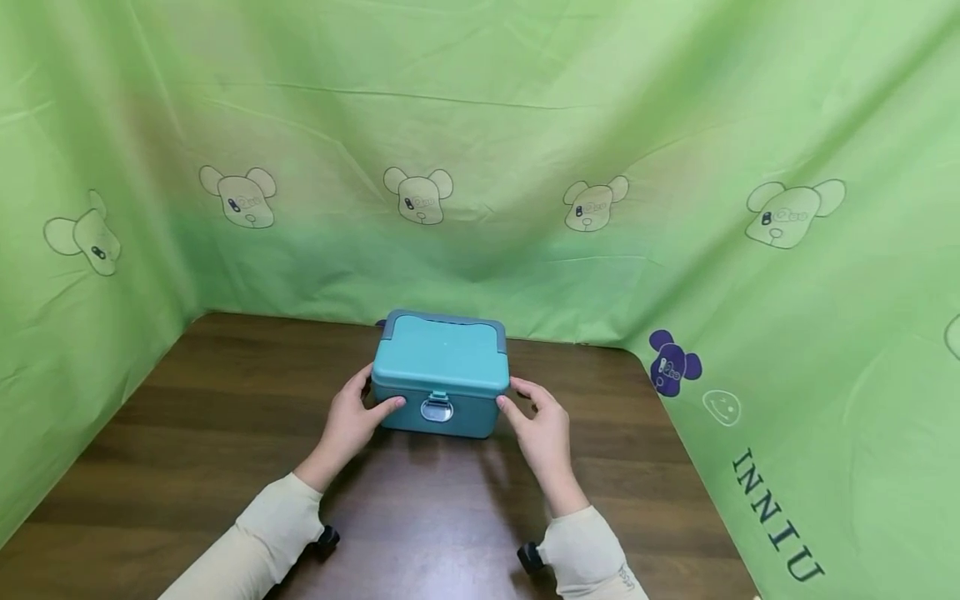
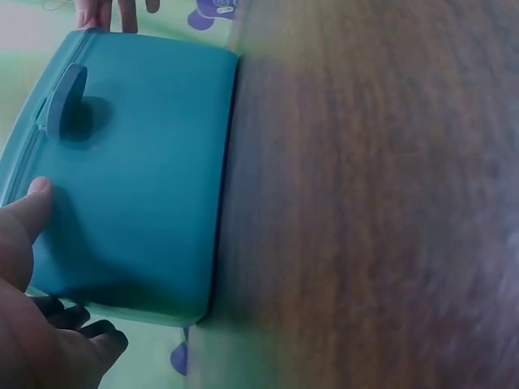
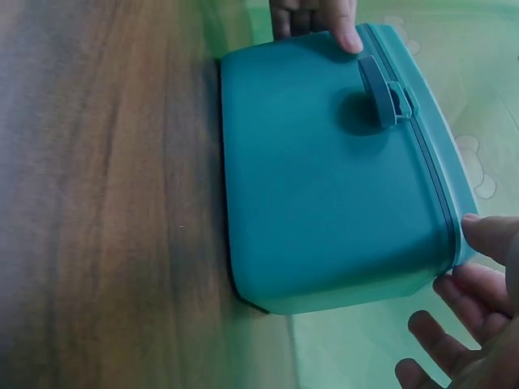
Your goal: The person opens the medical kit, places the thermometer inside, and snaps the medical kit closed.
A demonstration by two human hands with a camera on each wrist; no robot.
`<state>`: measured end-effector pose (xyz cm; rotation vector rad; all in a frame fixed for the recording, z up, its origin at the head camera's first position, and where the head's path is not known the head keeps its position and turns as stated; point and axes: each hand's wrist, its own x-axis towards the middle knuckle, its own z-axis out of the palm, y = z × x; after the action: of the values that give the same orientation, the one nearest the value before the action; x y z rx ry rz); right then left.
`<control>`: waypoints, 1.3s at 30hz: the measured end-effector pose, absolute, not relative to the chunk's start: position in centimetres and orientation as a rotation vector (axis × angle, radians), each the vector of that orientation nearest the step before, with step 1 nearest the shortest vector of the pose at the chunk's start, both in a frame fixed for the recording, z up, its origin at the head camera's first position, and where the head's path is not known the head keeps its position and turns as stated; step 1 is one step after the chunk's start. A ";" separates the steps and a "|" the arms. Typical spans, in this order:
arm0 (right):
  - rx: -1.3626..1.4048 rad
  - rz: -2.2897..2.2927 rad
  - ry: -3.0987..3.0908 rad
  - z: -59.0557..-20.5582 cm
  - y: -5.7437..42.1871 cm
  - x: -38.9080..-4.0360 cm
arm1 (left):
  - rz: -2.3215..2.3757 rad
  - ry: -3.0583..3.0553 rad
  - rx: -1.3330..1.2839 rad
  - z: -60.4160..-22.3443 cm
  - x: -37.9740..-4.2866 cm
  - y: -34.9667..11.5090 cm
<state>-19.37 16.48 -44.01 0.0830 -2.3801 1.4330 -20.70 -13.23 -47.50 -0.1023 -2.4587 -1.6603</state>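
Note:
A teal lidded box with a grey-blue carry handle folded round the back of its lid stands near the table's far edge. On its front a clasp sticks outward below the lid, which is down. My left hand grips the front left corner, thumb on the front wall and fingers along the side. At the opposite corner, my right hand holds the box by the lid's edge; in the right wrist view its thumb and index finger touch there, while the lower fingers spread away from the wall.
A dark brown wooden table lies under the box. Green cloth printed with bear heads hangs behind and along both sides, meeting the table's edges. Black wrist bands show below the pale sleeves.

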 end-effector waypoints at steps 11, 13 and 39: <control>0.077 1.383 -2.319 -44.3 14.7 -17.3 | -1.640 -2.420 -0.065 -48.1 -20.9 -13.3; 0.095 1.379 -2.318 -44.3 14.1 -16.8 | -1.641 -2.420 -0.062 -48.0 -20.9 -13.2; -0.214 1.638 -2.184 -47.6 3.5 -15.0 | -1.603 -2.391 -0.102 -48.2 -20.6 -12.6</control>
<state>-15.00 3.47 -47.64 -0.2135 -2.1844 1.6377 -20.63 -12.56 -48.22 -0.1019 -2.3911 -1.6033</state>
